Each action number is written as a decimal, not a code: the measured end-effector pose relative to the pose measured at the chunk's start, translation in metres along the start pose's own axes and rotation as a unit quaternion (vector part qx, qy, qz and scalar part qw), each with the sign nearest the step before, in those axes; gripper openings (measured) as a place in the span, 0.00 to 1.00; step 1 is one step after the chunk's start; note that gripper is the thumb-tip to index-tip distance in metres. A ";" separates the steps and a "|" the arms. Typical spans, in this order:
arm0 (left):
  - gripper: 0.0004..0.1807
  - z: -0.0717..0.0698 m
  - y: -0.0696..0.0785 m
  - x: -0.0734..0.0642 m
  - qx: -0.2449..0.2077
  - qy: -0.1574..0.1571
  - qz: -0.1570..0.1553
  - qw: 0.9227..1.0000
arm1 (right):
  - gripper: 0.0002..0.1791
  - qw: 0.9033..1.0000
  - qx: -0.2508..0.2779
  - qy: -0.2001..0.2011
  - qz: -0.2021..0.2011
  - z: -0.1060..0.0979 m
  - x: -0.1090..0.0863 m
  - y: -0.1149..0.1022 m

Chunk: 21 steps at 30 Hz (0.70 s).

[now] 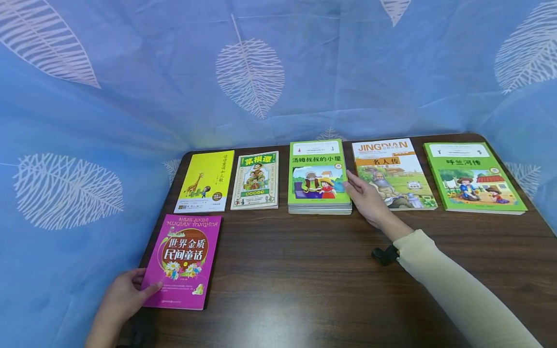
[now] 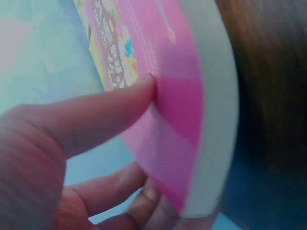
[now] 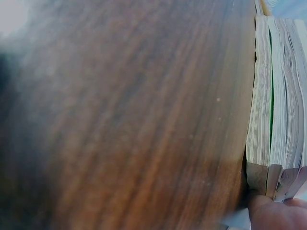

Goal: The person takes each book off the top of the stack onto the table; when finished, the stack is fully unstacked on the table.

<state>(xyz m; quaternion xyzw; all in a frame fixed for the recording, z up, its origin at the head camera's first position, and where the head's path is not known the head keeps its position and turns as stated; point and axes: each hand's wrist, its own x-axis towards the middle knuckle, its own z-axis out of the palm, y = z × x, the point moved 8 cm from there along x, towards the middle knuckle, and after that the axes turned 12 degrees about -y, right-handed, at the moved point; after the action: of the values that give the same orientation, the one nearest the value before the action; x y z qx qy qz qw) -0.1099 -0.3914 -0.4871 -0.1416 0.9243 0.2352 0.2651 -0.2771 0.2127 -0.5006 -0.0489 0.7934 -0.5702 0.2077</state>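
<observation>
My left hand (image 1: pixel 124 296) grips the magenta book (image 1: pixel 191 290) by its lower left edge. In the left wrist view the thumb presses on its cover (image 2: pixel 180 91) while the other fingers are bent behind it. Its near end bows slightly there. At the back middle stands a stack of books (image 1: pixel 319 176) topped by a green cover with two cartoon figures. My right hand (image 1: pixel 370 200) touches the stack's right side near the front corner. The right wrist view shows the stack's page edges (image 3: pixel 283 96) with fingertips at their lower end.
Left of the stack lie a yellow book (image 1: pixel 204 179) and a cream-green book (image 1: pixel 255 181). To its right are a white-topped book (image 1: pixel 391 174) and another green book (image 1: pixel 474 176). The dark wooden table (image 1: pixel 296 270) meets a blue leaf-patterned cloth (image 1: pixel 304 72) behind.
</observation>
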 end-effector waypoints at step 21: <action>0.35 0.008 0.114 0.008 -0.051 0.103 0.115 0.987 | 0.40 1.000 0.001 -0.001 -0.004 0.001 0.000 0.002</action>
<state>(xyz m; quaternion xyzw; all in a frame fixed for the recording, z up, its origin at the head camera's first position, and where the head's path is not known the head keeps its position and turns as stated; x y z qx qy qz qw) -0.1568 -0.2913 -0.4562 -0.0711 0.9437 0.2946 0.1324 -0.2767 0.2126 -0.5030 -0.0523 0.7923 -0.5718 0.2062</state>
